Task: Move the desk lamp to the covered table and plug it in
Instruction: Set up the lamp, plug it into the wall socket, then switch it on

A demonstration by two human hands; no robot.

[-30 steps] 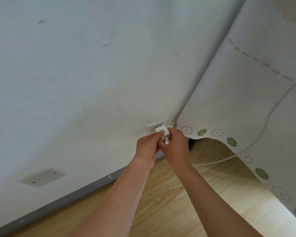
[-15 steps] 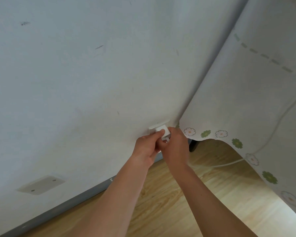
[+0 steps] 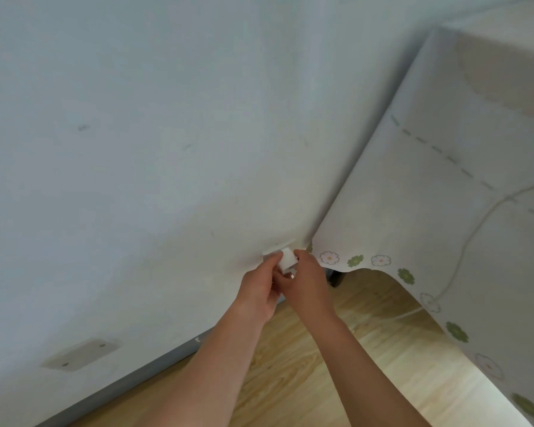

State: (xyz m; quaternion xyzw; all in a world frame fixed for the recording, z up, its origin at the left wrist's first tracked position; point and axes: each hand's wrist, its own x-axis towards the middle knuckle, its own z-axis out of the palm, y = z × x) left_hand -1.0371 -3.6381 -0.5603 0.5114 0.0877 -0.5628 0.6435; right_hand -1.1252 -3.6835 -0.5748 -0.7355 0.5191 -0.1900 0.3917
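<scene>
Low on the wall [image 3: 167, 149] beside the covered table [image 3: 413, 195], left hand [image 3: 259, 288] and right hand [image 3: 308, 285] pinch the light, rigid plug [image 3: 287, 259] by its sides at the socket [image 3: 277, 247], likely safer than tugging its limp cord [image 3: 463, 251].

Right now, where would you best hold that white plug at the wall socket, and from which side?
Pinch the white plug by its flat opposite sides, from below, as the left hand and right hand do; its boxy body, standing out from the wall socket, likely leaves those faces free.
</scene>
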